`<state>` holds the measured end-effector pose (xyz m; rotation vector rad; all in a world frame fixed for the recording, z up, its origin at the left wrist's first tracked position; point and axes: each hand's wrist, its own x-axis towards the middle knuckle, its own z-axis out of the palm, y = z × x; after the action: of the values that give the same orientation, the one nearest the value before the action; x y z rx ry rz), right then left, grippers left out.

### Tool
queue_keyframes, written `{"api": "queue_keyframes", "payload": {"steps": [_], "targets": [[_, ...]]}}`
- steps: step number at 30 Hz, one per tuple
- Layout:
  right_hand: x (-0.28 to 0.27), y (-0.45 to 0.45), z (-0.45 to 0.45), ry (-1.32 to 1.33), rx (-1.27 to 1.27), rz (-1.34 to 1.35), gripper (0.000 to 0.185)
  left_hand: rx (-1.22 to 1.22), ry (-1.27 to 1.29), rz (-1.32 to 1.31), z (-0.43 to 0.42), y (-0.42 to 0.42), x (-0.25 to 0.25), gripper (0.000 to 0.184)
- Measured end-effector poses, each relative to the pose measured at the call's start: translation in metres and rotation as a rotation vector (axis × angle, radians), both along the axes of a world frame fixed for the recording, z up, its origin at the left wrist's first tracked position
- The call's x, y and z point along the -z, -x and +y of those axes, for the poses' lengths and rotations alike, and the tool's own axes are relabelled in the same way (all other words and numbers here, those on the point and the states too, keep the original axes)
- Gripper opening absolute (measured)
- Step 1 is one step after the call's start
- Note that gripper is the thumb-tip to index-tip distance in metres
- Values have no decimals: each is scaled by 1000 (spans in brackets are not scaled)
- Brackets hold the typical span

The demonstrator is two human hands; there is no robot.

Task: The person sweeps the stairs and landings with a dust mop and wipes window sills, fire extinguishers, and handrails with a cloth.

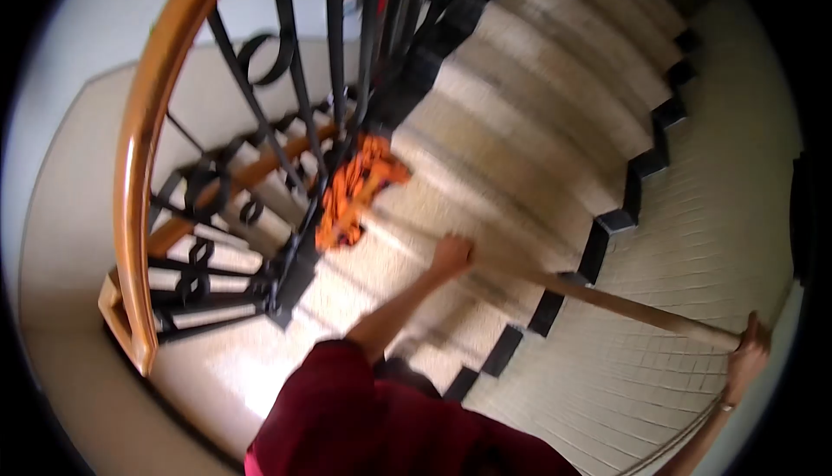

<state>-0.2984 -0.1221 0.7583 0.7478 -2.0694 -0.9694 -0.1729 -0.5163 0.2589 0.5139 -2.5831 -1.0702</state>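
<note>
A long wooden pole (624, 304) slants across the stairs, with a bunched orange and black cloth (360, 188) at its far end, like a cloth mop. My left hand (452, 256) is closed around the pole's middle part. Farther right, my right hand (749, 356) grips the pole's upper end close to the wall. The cloth lies on a step at the narrow inner side, against the foot of the railing. How it is fixed to the pole cannot be made out.
Pale speckled stairs (537, 103) curve around, edged with black skirting tiles (646, 162). A black metal railing (290, 68) with a wooden handrail (139, 146) borders the inner side. The textured wall (719, 190) stands on the right. Lower steps show through the bars.
</note>
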Motion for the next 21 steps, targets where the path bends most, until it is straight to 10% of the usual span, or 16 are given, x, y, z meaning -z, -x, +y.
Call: {"api": "queue_keyframes", "payload": {"steps": [10,13,21], "targets": [[-119,-49,-220,76,-638,440,45,-221,-325,208,-63,-89,-83,4],[-130,-85,-305,264,-1022,376,55,-506,-35,502,-103,-90,-58,8],[-66,-27,-521,270,-1365,-121,63,-971,-722,807,-161,-217,-86,20]]}}
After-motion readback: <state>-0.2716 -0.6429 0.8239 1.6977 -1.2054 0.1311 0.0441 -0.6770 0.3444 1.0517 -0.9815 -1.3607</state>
